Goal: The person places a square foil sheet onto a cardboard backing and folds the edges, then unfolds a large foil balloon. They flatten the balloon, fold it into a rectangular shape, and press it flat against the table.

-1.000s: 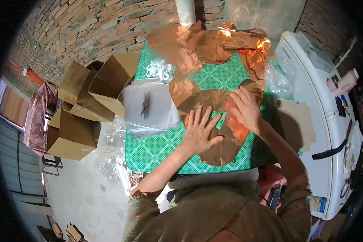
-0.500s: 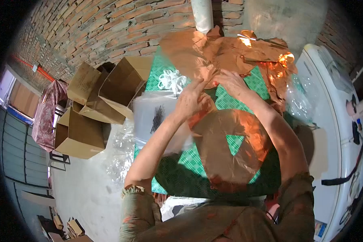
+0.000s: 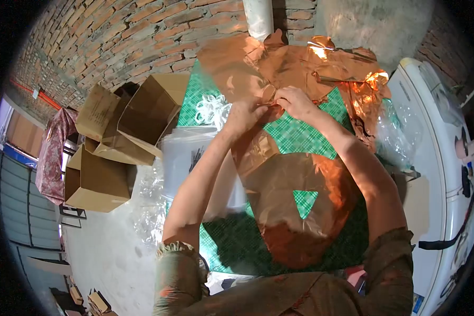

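My left hand (image 3: 242, 115) is closed on crumpled copper-coloured foil, its fingers bunched at the far middle of the table. Close beside it, my right hand (image 3: 297, 102) pinches the same foil between thumb and fingers. What they grip looks like part of a flat, uninflated foil balloon (image 3: 279, 179) with a triangular hole, which lies towards my body. More copper foil (image 3: 295, 66) spreads beyond my hands, up to the wall. Left of my left hand is a bundle of white ribbon (image 3: 211, 111). Clear plastic bags (image 3: 181, 147) lie under my left forearm, with thin dark items partly hidden.
A green checked cloth (image 3: 242, 242) covers the table. Open cardboard boxes (image 3: 97, 181) stand to the left, by a brick wall (image 3: 142, 31). Crumpled clear plastic (image 3: 397, 129) lies at the right, next to a white appliance (image 3: 432, 158). A white pipe (image 3: 258, 21) rises behind.
My hands have drawn the foil slightly, and my right hand has curled into a tighter pinch. The near part of the balloon has shifted a little towards me. The view has shifted slightly.
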The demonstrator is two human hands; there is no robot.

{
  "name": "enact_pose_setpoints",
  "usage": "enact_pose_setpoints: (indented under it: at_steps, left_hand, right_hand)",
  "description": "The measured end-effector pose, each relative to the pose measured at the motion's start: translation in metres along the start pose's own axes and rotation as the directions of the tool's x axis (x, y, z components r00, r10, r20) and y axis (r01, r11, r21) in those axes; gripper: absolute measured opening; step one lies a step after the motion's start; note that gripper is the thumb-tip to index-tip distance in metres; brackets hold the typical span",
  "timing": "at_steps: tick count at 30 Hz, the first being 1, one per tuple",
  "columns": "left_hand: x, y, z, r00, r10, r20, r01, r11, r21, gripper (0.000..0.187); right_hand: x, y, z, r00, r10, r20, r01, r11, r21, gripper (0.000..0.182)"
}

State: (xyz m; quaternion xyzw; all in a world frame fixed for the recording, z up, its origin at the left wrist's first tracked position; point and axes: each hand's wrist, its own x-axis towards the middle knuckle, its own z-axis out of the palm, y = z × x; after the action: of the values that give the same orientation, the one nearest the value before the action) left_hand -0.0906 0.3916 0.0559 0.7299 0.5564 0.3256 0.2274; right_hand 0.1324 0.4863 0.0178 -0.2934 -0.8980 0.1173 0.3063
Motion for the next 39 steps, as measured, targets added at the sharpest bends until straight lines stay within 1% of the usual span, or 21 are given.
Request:
enact_pose_setpoints:
  at_steps: [1,4,7,10,13,16,19,22,25,28,31,34,37,39]
  left_hand:
    - [0.004,-0.007,0.005,0.996,0.070,-0.061,-0.072,0.997,-0.031,0.027]
    - [0.014,-0.021,0.013,0.991,-0.058,-0.120,0.056,0.998,-0.017,0.025]
    - [0.024,-0.038,0.018,0.979,-0.191,-0.068,0.169,0.954,-0.249,0.027]
    - [0.023,-0.033,0.014,0.961,-0.277,0.014,0.257,0.872,-0.417,0.028]
    - [0.023,-0.031,0.012,0.957,-0.290,0.032,0.263,0.812,-0.521,0.026]
    - [0.028,-0.036,0.013,0.953,-0.302,0.003,0.253,0.793,-0.554,0.022]
    - [0.028,-0.039,0.011,0.956,-0.289,0.056,0.262,0.748,-0.609,0.019]
    - [0.026,-0.036,0.010,0.955,-0.293,0.046,0.252,0.722,-0.645,0.017]
    - [0.026,-0.035,0.008,0.949,-0.308,0.059,0.269,0.703,-0.659,0.016]
    - [0.028,-0.038,0.004,0.942,-0.319,0.102,0.313,0.728,-0.610,0.017]
    - [0.024,-0.026,0.004,0.935,-0.345,0.078,0.293,0.634,-0.715,0.023]
    - [0.033,-0.044,0.002,0.938,-0.340,0.071,0.303,0.699,-0.648,0.032]
    - [0.031,-0.048,0.004,0.942,-0.322,0.096,0.304,0.693,-0.653,0.038]
    - [0.033,-0.047,0.003,0.938,-0.341,0.057,0.302,0.726,-0.618,0.038]
  right_hand:
    - [0.002,0.002,0.000,1.000,-0.011,-0.005,0.011,1.000,0.010,0.014]
    - [0.006,0.000,0.001,0.998,0.061,-0.015,-0.061,0.998,0.018,0.017]
    - [0.008,-0.020,-0.011,0.984,0.178,0.013,-0.178,0.983,0.041,0.023]
    - [0.010,-0.043,-0.025,0.943,0.319,0.098,-0.333,0.902,0.276,0.029]
    - [0.012,-0.032,-0.019,0.982,0.189,0.016,-0.189,0.962,0.197,0.026]
    - [0.012,-0.025,-0.006,0.974,0.199,-0.111,-0.183,0.973,0.139,0.021]
    - [0.015,-0.019,0.000,0.978,0.157,-0.136,-0.143,0.984,0.107,0.018]
    - [0.016,-0.021,0.001,0.969,0.219,-0.117,-0.206,0.972,0.115,0.018]
    - [0.019,-0.025,-0.002,0.952,0.297,-0.075,-0.284,0.948,0.145,0.014]
    - [0.021,-0.027,-0.003,0.952,0.295,-0.079,-0.283,0.950,0.134,0.021]
    - [0.021,-0.023,0.002,0.924,0.378,-0.056,-0.356,0.905,0.233,0.025]
    - [0.025,-0.017,0.008,0.943,0.328,-0.060,-0.275,0.866,0.418,0.023]
    - [0.024,-0.030,0.001,0.932,0.360,-0.048,-0.310,0.857,0.412,0.025]
    - [0.024,-0.033,0.000,0.915,0.400,-0.042,-0.320,0.788,0.526,0.022]
